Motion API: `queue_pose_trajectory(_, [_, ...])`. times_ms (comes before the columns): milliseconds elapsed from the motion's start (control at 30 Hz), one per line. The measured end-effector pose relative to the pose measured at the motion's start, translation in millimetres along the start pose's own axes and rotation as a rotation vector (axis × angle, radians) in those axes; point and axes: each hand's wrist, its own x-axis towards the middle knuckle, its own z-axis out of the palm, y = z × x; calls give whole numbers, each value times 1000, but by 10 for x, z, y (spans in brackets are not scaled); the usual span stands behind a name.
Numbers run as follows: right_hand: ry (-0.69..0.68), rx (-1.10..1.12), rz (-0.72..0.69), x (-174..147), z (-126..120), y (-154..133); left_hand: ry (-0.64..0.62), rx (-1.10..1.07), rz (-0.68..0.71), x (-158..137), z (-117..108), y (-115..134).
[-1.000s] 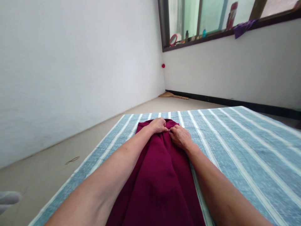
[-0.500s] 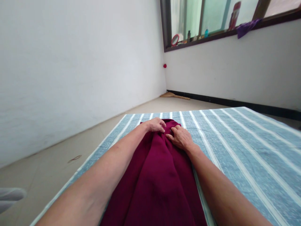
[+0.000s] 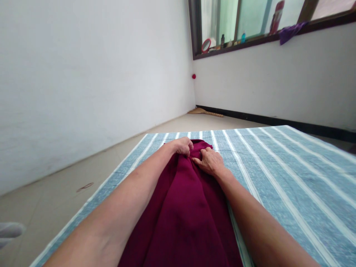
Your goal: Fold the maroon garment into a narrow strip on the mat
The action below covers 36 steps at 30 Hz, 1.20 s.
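A dark maroon garment (image 3: 186, 215) lies lengthwise over the blue-and-white striped bed sheet (image 3: 272, 178), running from the near edge of the view to its far end. Near that far end, my left hand (image 3: 183, 145) has its fingers curled closed on the maroon cloth. Just to its right, my right hand (image 3: 210, 160) pinches the same cloth between thumb and fingers. Small folds gather in the fabric between the two hands. Which part of the garment they grip is partly hidden by the fingers.
White walls meet in the far corner, where a straw-coloured broom or fan (image 3: 205, 112) lies on the tiled floor. Along the windowsill stand a mirror (image 3: 206, 45), small bottles, a red flask (image 3: 276, 17) and a purple cloth (image 3: 291, 33). A thin looped cord (image 3: 85, 187) lies on the floor.
Both hands have shifted very slightly left in view, along with the whole scene. The left fingers are curled a little tighter, and the cloth stays in both hands.
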Motion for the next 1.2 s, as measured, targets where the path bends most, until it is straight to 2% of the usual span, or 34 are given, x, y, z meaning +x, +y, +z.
queue_pose_trajectory(300, [31, 36, 52, -11, 39, -82, 26, 190, -23, 18, 105, 180])
queue_pose_trajectory(633, [9, 48, 117, -26, 38, -192, 109, 237, -78, 41, 170, 182])
queue_pose_trajectory(967, [20, 32, 91, -58, 68, -194, 165, 263, -134, -11, 223, 220])
queue_pose_trajectory(1100, [8, 39, 87, -71, 58, -189, 239, 284, -108, -76, 244, 261])
queue_pose_trajectory(1200, [4, 42, 86, -75, 61, -182, 308, 286, -24, -192, 250, 294])
